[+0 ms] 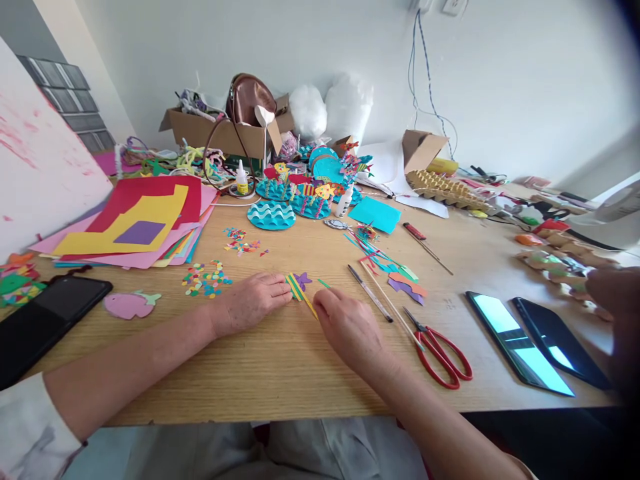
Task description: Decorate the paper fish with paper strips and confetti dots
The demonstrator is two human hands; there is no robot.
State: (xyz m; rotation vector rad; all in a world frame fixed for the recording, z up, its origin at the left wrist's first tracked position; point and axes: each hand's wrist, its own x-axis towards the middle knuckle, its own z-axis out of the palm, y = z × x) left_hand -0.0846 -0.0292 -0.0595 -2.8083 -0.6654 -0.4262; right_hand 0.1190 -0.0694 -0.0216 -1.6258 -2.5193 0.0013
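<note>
A small green paper piece with yellow stripes (296, 287) lies on the table between my hands. My left hand (255, 298) rests low on the wood, its outstretched fingertips at the left edge of that piece. My right hand (347, 327) is closed in a pinch on a thin yellow paper strip (312, 308), whose far end meets the striped piece. Just behind sits a purple paper star (303, 281), and a short green paper strip (324, 283) lies near my right fingers. The tips of my right fingers are partly hidden.
Red-handled scissors (443, 353), a pen (370, 293) and a thin stick (393, 303) lie to the right, before two dark phones. Paper dots (206, 279), a pink paper fish (130, 305) and stacked coloured paper (125, 227) are left. Glue bottles and blue crafts stand behind.
</note>
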